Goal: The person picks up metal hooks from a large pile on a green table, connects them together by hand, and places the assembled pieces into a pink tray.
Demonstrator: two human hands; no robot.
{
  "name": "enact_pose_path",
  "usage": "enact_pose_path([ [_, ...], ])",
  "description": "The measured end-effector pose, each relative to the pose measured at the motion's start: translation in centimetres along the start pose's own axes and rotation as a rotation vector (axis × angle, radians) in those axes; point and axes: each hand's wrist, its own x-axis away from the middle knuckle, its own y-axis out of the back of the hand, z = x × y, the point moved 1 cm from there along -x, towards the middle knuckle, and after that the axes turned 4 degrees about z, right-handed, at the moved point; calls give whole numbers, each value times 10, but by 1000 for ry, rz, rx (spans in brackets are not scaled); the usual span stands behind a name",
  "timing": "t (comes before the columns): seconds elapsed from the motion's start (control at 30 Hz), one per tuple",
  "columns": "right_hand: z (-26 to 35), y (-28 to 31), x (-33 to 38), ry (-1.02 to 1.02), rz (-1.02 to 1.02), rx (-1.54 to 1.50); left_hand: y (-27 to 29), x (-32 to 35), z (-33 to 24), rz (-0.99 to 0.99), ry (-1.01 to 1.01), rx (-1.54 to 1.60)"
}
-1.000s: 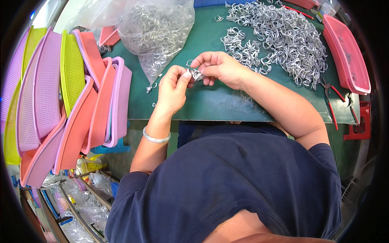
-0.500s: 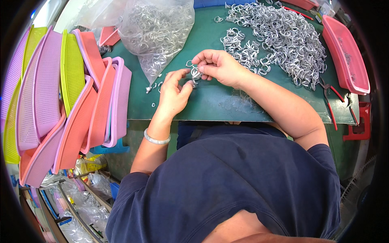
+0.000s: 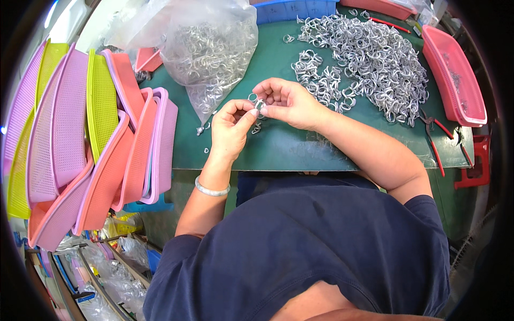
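Observation:
Small silvery metal rings [image 3: 259,105] are held up between my two hands over the near part of the green table [image 3: 300,152]. My left hand [image 3: 229,128] pinches at them with thumb and forefinger. From the other side, my right hand [image 3: 292,104] grips them between thumb and curled fingers. Exactly which ring each hand holds is partly hidden by the fingertips. Just under the hands, a few loose rings [image 3: 256,128] lie on the tabletop. Beyond my right hand spreads a large heap of similar rings [image 3: 375,61].
A clear plastic bag of rings [image 3: 211,59] stands beyond my left hand. Nested plastic baskets [image 3: 69,117] crowd the left side. At the right are a pink basket [image 3: 455,80] and red-handled pliers [image 3: 432,136]. A blue bin [image 3: 294,10] sits at the back.
My left thumb and fingers, spread beside the rings before, have closed in a pinch on them. My hands have come together, and the whole view has shifted slightly.

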Motion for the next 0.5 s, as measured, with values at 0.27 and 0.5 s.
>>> enact_pose_path([
  [0.27,-9,1,-3,94,-34,-63,-3,-5,-12,61,99,35],
  [0.5,-7,0,-3,29,-1,-140,0,-9,-14,45,178,29],
])
